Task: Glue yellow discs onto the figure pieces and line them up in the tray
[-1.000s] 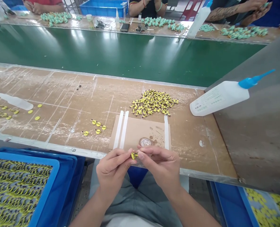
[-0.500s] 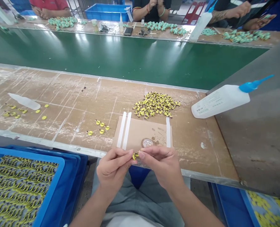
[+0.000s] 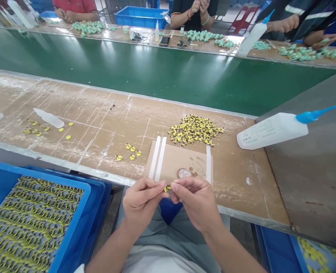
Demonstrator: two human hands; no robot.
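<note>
Between my two hands is a small yellow and dark piece (image 3: 168,187), held at the table's front edge; its exact shape is mostly hidden by my fingers. My left hand (image 3: 143,199) pinches it from the left with thumb and forefinger. From the right, my right hand (image 3: 197,201) closes thumb and fingertips on its other side. Just beyond my fingers, a round blob of whitish glue (image 3: 184,173) sits on a taped cardboard sheet (image 3: 170,161). Behind that sheet lies a pile of small yellow and black pieces (image 3: 196,130).
A white glue bottle with a blue nozzle (image 3: 272,131) leans at the right by a metal panel (image 3: 312,182). Several yellow discs (image 3: 132,148) lie left of the cardboard. Blue trays (image 3: 85,193) flank me below the table. Across the green belt (image 3: 128,72), people handle mint-green pieces.
The whole scene has shifted slightly rightward as my head moved. Both hands keep their pinch on the small piece, with only slight finger movement.
</note>
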